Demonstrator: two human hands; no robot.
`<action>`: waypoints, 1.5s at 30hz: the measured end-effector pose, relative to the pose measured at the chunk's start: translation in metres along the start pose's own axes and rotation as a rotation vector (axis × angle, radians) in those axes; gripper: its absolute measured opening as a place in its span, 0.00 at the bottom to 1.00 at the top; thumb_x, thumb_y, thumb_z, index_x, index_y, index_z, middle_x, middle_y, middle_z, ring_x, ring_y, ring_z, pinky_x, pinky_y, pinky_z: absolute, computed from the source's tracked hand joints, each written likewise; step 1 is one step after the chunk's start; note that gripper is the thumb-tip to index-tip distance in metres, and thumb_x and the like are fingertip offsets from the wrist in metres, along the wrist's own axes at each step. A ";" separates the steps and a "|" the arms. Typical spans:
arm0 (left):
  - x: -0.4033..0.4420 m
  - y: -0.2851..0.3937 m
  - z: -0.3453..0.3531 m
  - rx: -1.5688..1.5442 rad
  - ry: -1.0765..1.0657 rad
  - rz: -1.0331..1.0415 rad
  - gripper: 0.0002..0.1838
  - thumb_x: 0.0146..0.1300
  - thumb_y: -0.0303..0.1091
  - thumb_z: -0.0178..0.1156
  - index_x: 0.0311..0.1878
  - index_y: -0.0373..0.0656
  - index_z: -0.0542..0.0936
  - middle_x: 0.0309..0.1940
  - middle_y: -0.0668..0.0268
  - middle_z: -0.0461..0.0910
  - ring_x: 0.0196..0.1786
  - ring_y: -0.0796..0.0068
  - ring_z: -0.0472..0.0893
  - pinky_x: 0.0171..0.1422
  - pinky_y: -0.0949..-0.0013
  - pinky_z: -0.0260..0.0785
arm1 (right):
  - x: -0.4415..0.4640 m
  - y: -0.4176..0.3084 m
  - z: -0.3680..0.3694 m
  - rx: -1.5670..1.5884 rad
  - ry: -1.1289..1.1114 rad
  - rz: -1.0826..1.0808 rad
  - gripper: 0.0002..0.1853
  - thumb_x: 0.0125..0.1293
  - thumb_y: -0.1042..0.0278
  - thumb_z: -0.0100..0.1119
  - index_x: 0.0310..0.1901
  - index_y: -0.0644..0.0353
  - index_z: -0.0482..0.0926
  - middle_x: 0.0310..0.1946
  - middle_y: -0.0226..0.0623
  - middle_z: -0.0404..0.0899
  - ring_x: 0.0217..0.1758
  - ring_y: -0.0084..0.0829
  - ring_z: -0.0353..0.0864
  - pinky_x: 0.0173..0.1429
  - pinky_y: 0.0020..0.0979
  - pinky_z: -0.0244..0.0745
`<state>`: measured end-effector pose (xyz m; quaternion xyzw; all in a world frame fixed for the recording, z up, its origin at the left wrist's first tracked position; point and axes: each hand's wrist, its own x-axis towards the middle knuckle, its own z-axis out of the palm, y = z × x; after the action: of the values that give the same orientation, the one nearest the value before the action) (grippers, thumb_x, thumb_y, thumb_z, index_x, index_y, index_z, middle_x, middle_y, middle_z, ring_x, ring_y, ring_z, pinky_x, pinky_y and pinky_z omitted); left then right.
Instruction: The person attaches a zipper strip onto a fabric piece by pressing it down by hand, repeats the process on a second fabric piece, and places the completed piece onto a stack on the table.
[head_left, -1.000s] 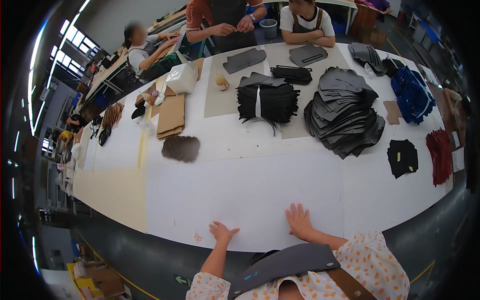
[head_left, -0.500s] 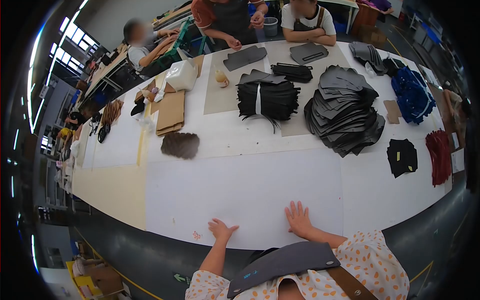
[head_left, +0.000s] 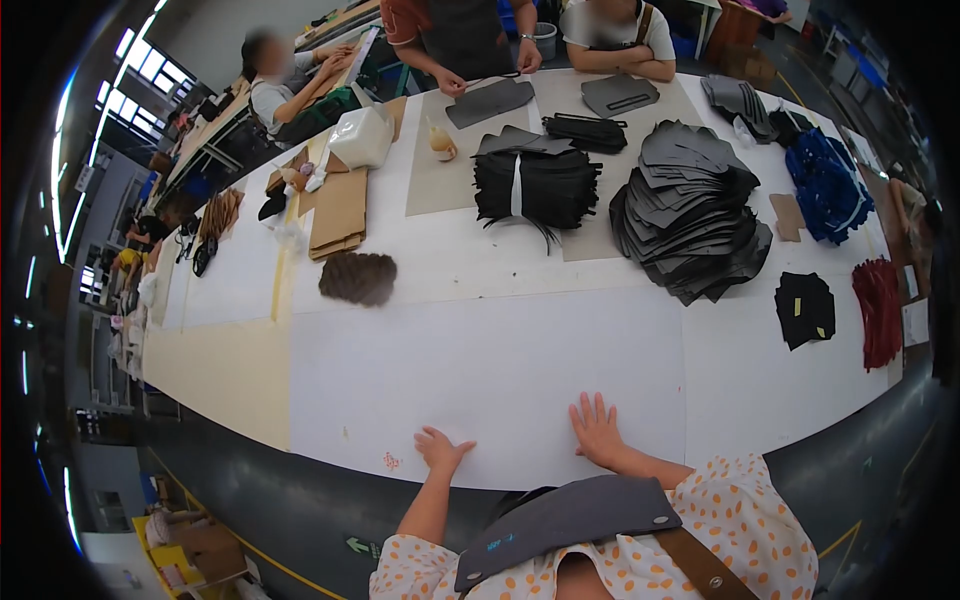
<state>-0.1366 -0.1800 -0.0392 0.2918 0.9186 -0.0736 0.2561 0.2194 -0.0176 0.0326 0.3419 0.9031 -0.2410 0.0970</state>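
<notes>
My left hand (head_left: 443, 449) lies on the front part of the white sheet (head_left: 480, 350), fingers and thumb apart, holding nothing. To its right my right hand (head_left: 597, 430) is laid flat on the same sheet with spread fingers, also without anything in it. Small red handwriting (head_left: 391, 461) marks the sheet left of my left hand. Beyond the hands lie a brown fuzzy pad (head_left: 358, 278), a tied bundle of black strips (head_left: 540, 190) and a tall fanned stack of dark grey cut pieces (head_left: 690, 210); neither hand touches them.
Black pieces with yellow tags (head_left: 805, 308), a red strip bundle (head_left: 877, 315) and a blue bundle (head_left: 825, 185) lie right. Brown cardboard (head_left: 338, 212), a white container (head_left: 361, 137) and a bottle (head_left: 441, 143) stand left of centre. Co-workers are across the table; one holds a thin dark strip (head_left: 490, 77).
My hands stay on the sheet, nearly unmoved. The co-worker opposite has brought both hands together over the table, with a thin dark strip now visible between them. The view has shifted slightly.
</notes>
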 end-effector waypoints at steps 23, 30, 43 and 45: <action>-0.008 0.005 -0.004 0.033 0.032 -0.012 0.75 0.42 0.68 0.79 0.78 0.25 0.47 0.75 0.25 0.48 0.76 0.26 0.55 0.78 0.43 0.59 | 0.002 0.001 0.001 0.023 -0.058 0.018 0.57 0.53 0.56 0.78 0.78 0.64 0.52 0.80 0.66 0.37 0.81 0.74 0.38 0.70 0.82 0.47; -0.011 0.008 -0.008 0.060 0.023 -0.023 0.76 0.41 0.70 0.78 0.78 0.25 0.47 0.75 0.26 0.49 0.77 0.28 0.55 0.78 0.45 0.59 | 0.002 -0.001 -0.008 0.003 -0.126 0.023 0.56 0.57 0.54 0.75 0.79 0.65 0.50 0.80 0.68 0.34 0.81 0.75 0.34 0.72 0.80 0.46; -0.018 0.013 -0.018 0.049 0.008 -0.036 0.76 0.41 0.69 0.78 0.78 0.25 0.46 0.76 0.26 0.48 0.77 0.28 0.54 0.79 0.44 0.57 | -0.001 0.000 -0.004 0.037 -0.053 -0.001 0.57 0.53 0.57 0.78 0.79 0.65 0.51 0.80 0.68 0.36 0.81 0.76 0.36 0.70 0.82 0.47; -0.018 0.015 -0.021 0.064 -0.003 -0.040 0.76 0.41 0.69 0.78 0.78 0.26 0.46 0.76 0.27 0.48 0.77 0.27 0.54 0.79 0.44 0.57 | 0.000 -0.002 -0.010 0.022 -0.097 0.004 0.56 0.56 0.56 0.77 0.79 0.66 0.50 0.80 0.70 0.34 0.81 0.77 0.35 0.71 0.80 0.46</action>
<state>-0.1241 -0.1705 -0.0121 0.2815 0.9211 -0.1086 0.2463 0.2180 -0.0131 0.0420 0.3328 0.8939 -0.2670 0.1373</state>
